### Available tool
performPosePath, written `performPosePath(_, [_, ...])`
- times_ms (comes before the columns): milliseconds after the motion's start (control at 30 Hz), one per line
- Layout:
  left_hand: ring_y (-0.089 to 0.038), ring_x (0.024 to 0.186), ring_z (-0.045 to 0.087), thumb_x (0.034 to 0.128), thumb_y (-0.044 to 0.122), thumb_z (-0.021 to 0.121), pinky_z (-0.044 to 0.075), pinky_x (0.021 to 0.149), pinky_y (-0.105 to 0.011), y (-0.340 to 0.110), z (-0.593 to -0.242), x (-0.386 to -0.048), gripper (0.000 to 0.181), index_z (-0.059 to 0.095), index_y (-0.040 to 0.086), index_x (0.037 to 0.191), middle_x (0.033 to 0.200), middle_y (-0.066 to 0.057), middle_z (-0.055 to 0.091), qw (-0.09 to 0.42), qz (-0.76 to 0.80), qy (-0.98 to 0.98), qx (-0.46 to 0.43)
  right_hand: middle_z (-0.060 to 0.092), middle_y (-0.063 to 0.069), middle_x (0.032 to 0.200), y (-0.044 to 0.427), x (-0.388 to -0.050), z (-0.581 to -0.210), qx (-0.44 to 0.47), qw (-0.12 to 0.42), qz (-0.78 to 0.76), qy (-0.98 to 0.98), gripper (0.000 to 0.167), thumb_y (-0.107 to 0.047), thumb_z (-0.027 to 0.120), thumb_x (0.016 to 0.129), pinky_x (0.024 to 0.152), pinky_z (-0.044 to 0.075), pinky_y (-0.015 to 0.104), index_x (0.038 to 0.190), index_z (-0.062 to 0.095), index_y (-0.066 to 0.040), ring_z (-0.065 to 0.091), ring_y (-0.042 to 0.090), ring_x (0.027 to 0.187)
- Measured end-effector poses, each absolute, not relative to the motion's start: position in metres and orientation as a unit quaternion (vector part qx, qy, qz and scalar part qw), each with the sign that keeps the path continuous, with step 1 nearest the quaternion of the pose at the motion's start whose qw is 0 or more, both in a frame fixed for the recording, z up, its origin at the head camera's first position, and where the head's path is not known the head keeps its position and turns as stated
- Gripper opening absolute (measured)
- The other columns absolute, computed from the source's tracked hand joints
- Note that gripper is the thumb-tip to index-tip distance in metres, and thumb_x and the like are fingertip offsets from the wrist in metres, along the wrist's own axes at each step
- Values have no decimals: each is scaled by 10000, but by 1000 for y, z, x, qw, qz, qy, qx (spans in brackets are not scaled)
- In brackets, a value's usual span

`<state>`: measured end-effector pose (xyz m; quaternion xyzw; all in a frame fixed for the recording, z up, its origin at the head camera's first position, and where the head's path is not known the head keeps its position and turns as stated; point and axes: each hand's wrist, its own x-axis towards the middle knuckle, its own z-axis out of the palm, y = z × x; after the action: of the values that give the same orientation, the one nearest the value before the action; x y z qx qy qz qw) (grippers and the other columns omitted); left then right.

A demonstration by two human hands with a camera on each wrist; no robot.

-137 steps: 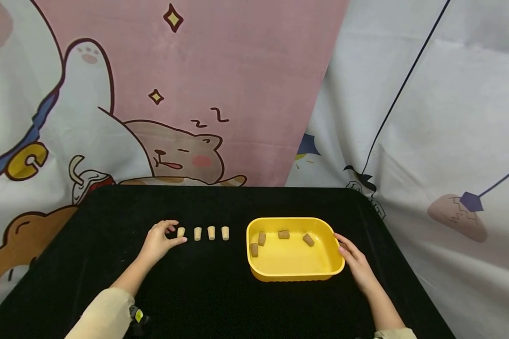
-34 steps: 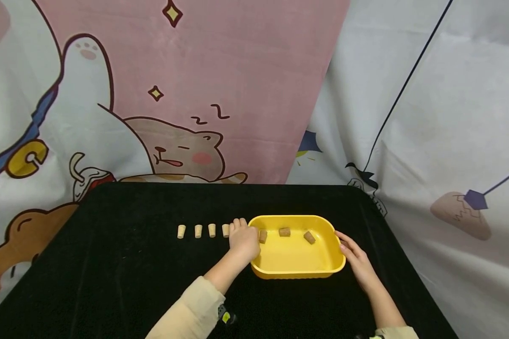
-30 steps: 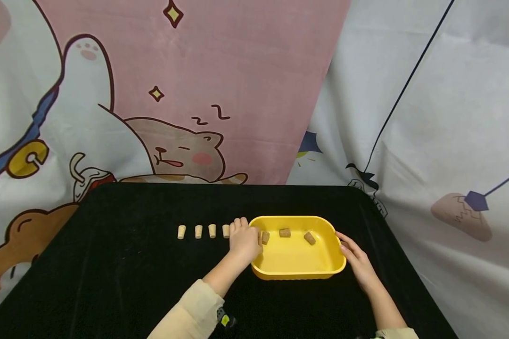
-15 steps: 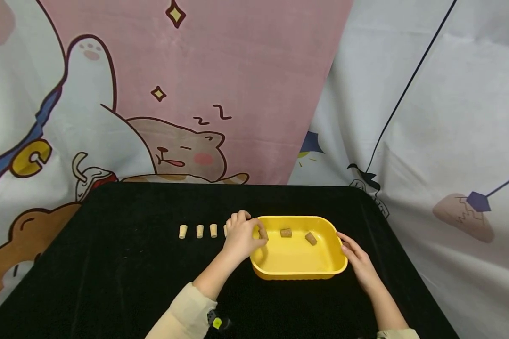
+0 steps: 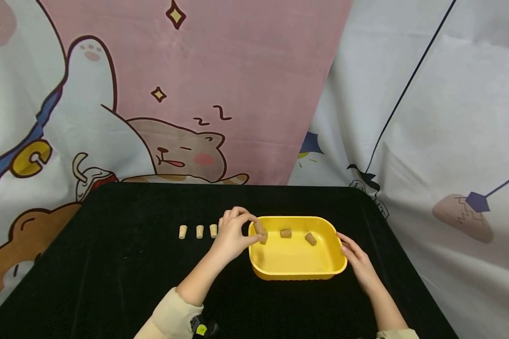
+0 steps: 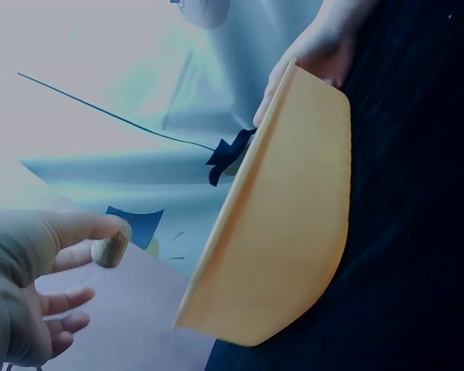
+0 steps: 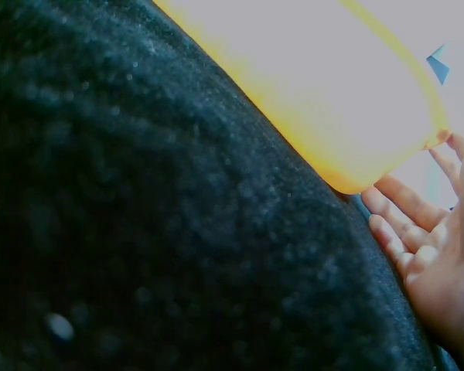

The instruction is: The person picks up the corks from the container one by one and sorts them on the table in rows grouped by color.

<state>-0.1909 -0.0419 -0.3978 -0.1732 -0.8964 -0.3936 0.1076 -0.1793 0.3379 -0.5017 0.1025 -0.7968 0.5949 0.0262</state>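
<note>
My left hand (image 5: 231,238) pinches a brown cork stopper (image 5: 259,227) between thumb and forefinger, just over the left rim of a yellow plastic tub (image 5: 299,274). In the left wrist view the held cork (image 6: 112,244) appears apart from the tub's side. Inside the tub lie more brown corks: one (image 5: 263,239) right below the held one, one (image 5: 285,233) near the back wall and one (image 5: 311,239) farther right. My right hand (image 5: 362,267) holds the tub's right end, thumb and fingertips at the rim; the right wrist view shows other fingers against its lower wall.
Left of the tub, paler tapered corks stand in a row on the black-covered table (image 5: 152,292): one (image 5: 183,231), another (image 5: 200,231) and a third (image 5: 213,230) beside my left hand. A printed cloth (image 5: 254,94) hangs behind the table.
My left hand has gone from the leftmost pale cork to the tub, taken a brown cork there and lifted it slightly leftward. It now covers the pale row's right end. The right hand stays put.
</note>
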Motion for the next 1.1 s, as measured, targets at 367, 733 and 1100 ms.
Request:
performPosePath(367, [-161, 1086, 447, 736, 226, 838, 376, 934, -489, -73, -396, -185, 326, 696, 238, 1028, 1116, 109, 554, 71, -452, -865, -208, 500, 197, 1317, 336, -181, -501, 107, 24, 592, -798, 435, -207, 372, 1049, 821, 499, 282, 1449, 359, -36, 591, 89, 1028])
performPosePath(733, [-154, 1084, 464, 736, 200, 831, 407, 925, -523, -98, -409, -180, 344, 686, 257, 1043, 1112, 119, 572, 51, -493, -845, -201, 507, 177, 1308, 336, -181, -502, 104, 24, 593, -798, 431, -210, 370, 1050, 821, 500, 280, 1443, 365, -31, 591, 90, 1028])
performPosePath(1100, [-259, 1061, 511, 739, 136, 816, 404, 917, -515, -117, -430, -177, 340, 681, 193, 1046, 1088, 68, 624, 57, -512, -836, -187, 532, 40, 1291, 337, -180, -503, 98, 28, 593, -799, 434, -211, 378, 1048, 828, 494, 269, 1446, 366, -37, 593, 93, 1026])
